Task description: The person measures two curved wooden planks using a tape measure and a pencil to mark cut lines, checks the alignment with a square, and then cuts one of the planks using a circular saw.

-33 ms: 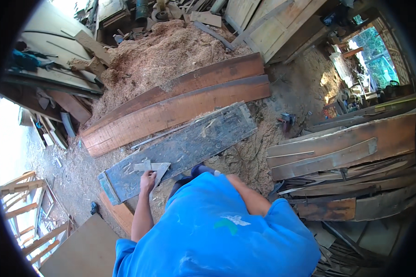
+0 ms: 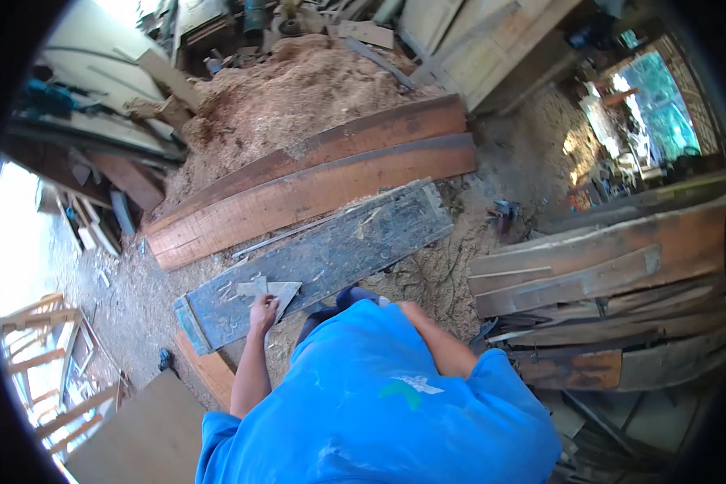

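Note:
My left hand (image 2: 264,312) is closed, its fingers pinched at the near edge of some thin, pale flat pieces. One is a pointed, roughly triangular piece (image 2: 288,295); a short strip (image 2: 255,287) crosses beside it at the fingertips. Wood or another material, I cannot tell. They lie on a dark, worn plank bench (image 2: 355,242) that slants up to the right and carries scattered shavings. My right forearm (image 2: 440,339) reaches forward beside my blue shirt, and the hand (image 2: 403,308) at its end is mostly hidden by the shirt, fingers unseen.
Beyond the bench lie two long, curved reddish planks (image 2: 315,187), with a large heap of wood shavings (image 2: 290,89) behind. Stacked boards (image 2: 597,274) stand at right. A wooden frame (image 2: 56,363) and a flat panel (image 2: 137,436) are at lower left. A small tool-like object (image 2: 504,214) sits on the floor.
The whole view has shifted very slightly. My left hand stays at the flat pieces, and nothing else has visibly moved.

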The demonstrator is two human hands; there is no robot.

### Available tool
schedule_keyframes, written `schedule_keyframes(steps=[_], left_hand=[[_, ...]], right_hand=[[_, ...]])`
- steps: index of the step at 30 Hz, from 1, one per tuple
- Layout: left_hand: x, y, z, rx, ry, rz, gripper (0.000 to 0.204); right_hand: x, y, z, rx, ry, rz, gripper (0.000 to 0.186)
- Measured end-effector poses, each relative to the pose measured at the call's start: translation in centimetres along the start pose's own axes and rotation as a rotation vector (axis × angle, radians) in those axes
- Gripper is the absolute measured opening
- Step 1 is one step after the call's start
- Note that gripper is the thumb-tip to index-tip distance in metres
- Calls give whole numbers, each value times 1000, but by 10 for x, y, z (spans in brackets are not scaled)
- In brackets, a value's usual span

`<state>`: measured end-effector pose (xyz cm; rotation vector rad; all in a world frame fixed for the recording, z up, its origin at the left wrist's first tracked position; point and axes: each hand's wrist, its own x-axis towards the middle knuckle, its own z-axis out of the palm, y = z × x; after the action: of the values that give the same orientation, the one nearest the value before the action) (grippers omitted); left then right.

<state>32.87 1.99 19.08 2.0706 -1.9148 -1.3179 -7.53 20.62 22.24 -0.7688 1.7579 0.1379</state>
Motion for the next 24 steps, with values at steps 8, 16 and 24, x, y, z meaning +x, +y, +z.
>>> schedule_keyframes(steps=[8,16,24], left_hand=[[-12,-46,37,54,-201,-153,52],[-58,-79,34,164,-253,-245,50],[-41,-10,71,157,-69,-343,45]], right_hand=[[-11,42,-7,12,365,-143,47],[4,64,-29,113,245,-143,35],[60,120,-104,155,247,-315,44]])
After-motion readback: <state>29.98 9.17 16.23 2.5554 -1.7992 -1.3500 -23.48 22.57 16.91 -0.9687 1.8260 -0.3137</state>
